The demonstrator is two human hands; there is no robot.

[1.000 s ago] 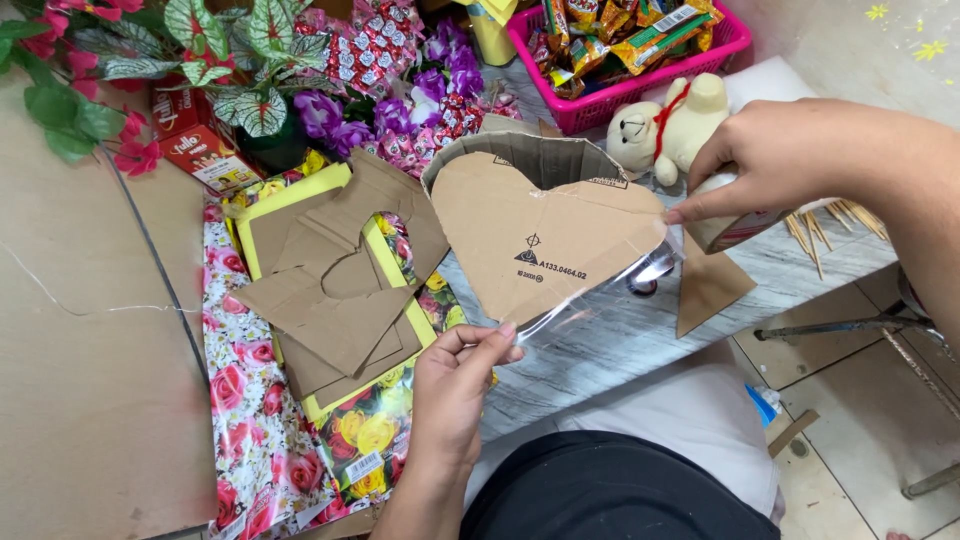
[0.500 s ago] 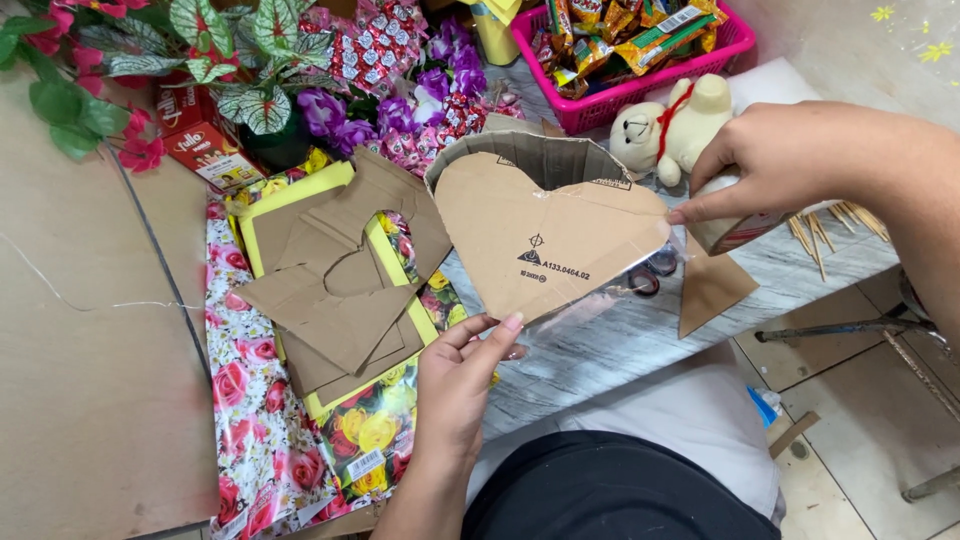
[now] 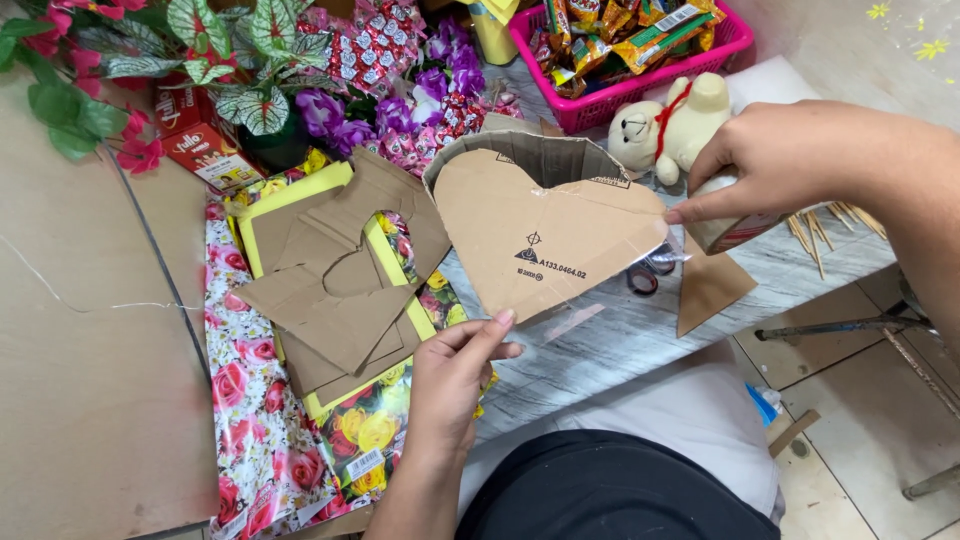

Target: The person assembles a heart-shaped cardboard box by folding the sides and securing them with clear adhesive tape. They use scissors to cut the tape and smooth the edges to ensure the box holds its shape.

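Heart-shaped cardboard box (image 3: pixel 545 225) is held above the grey wood-grain bench (image 3: pixel 640 340), flat face toward the camera, tip pointing down and left, lobes up — its long axis runs from lower left to upper right. Left hand (image 3: pixel 455 370) pinches the tip between thumb and fingers; right hand (image 3: pixel 790 160) pinches the right lobe's edge, where clear tape (image 3: pixel 655 258) hangs. Just left lie cardboard offcuts (image 3: pixel 335 285) on floral wrapping paper (image 3: pixel 250 420); behind stand a small teddy bear (image 3: pixel 670 125) and a pink basket (image 3: pixel 640 95).
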